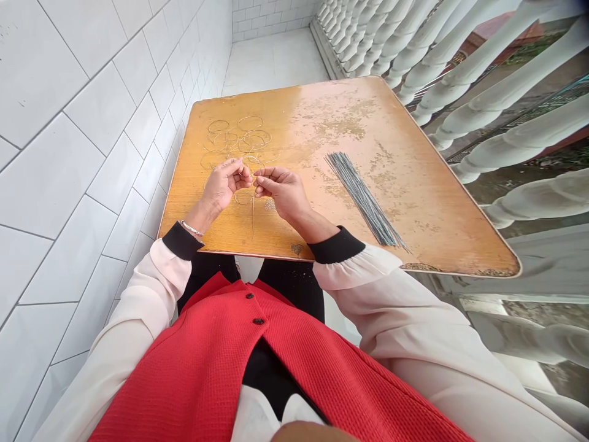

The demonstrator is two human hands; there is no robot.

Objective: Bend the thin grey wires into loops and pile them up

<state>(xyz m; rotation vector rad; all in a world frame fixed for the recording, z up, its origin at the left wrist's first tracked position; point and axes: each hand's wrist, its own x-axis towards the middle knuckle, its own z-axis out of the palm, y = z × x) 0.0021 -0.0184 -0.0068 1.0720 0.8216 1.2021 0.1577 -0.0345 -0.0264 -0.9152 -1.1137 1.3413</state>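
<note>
While the person sits at the worn wooden tabletop (414, 202), both hands are pinched on one thin wire (253, 215), a bit left of the bundle of straight wires (363, 199). Left hand (224, 184) and right hand (280, 191) meet almost tip to tip, fingers (242, 175) closed narrow on the wire. A small loop shows just under them, and a straight tail runs back toward the person.

Looks to me like light, springy stuff: stiff enough to keep a curve, thin enough to kink if bent sharply, probably a bit slippery. I'd guess the place to grip is close on either side of the bend, not out on the tail.

No box or tray anywhere that I can see. The wire rings (239, 140) just lie loose in an overlapping cluster, further left of the bundle and beyond the hands, toward the tiled wall. The bundle lies loose too, a little wider at its far end.
</note>
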